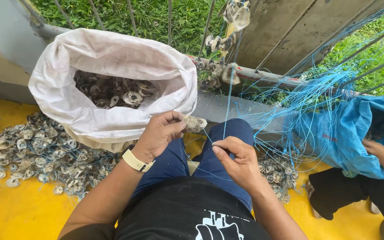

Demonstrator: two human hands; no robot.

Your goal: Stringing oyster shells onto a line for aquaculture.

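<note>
Left hand [158,133] pinching an oyster shell [194,123], right hand [236,158] just below, pinching blue twine [227,98]

Rough chalky shell [194,123]; thin blue plastic twine [230,95]; woven sack [112,58].

oyster shell [194,123]: rough, grey-brown, held above knee | blue string [210,137]: thin, running beneath shell

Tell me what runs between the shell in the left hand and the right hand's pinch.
In the head view, a thin blue line spans the gap from the shell in the left hand to the right hand, above the jeans.
</note>
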